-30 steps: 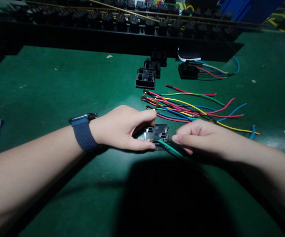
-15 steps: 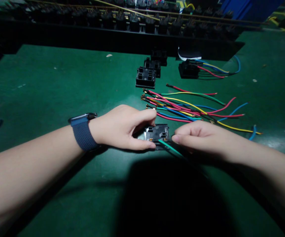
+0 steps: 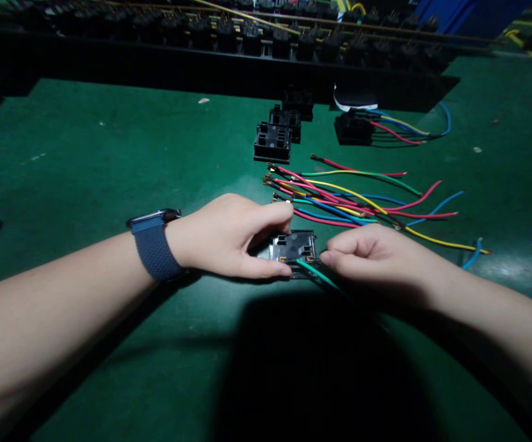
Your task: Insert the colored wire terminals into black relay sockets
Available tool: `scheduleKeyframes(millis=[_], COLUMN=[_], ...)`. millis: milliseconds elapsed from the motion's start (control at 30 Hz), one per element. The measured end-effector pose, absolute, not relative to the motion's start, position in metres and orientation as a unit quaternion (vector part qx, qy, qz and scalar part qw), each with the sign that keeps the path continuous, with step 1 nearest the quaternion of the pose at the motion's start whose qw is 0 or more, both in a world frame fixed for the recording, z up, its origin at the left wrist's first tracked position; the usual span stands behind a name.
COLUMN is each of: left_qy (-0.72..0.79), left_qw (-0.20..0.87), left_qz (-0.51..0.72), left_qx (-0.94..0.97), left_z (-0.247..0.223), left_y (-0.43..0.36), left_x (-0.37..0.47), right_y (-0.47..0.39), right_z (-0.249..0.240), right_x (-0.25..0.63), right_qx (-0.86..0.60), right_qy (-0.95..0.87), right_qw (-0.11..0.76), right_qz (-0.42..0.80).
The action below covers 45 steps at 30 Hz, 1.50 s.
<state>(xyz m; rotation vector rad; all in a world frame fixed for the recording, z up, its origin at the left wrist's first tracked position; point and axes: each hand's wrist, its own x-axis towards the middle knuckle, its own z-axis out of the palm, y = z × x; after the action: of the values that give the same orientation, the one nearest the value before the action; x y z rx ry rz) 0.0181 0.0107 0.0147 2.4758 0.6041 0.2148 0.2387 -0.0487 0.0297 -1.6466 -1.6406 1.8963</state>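
Observation:
My left hand (image 3: 242,236), with a dark watch on its wrist, grips the left side of a small black plastic housing (image 3: 299,244) between thumb and fingers. Two small brass-coloured contacts show along the housing's near side. A green wire (image 3: 317,272) runs from that near edge down to the right, passing beneath my right hand (image 3: 367,252). The thumb and index finger of that hand are pinched together just right of the housing, on something dark and too small to make out.
Loose coloured wires (image 3: 340,199) with metal terminals lie beyond my hands. Several black housings (image 3: 272,142) stand farther back, and a wired black block (image 3: 353,129) sits to their right. A long black rack (image 3: 178,70) crosses the green surface (image 3: 109,147) at the back.

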Motion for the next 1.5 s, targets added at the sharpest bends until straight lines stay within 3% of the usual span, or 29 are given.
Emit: scheduleKeyframes(millis=[433, 1500], left_qy=[0.224, 0.218], left_qw=[0.303, 0.293], left_qz=[0.086, 0.085], left_qx=[0.922, 0.927], left_z=[0.0145, 0.0118], left_y=[0.0107, 0.0088], left_x=[0.0183, 0.0178], right_y=[-0.0536, -0.0509], right_z=[0.028, 0.0361], right_x=[0.2342, 0.2303], right_qx=[-0.567, -0.593], right_qy=[-0.537, -0.52], right_qw=[0.102, 0.065], right_qz=[0.616, 0.612])
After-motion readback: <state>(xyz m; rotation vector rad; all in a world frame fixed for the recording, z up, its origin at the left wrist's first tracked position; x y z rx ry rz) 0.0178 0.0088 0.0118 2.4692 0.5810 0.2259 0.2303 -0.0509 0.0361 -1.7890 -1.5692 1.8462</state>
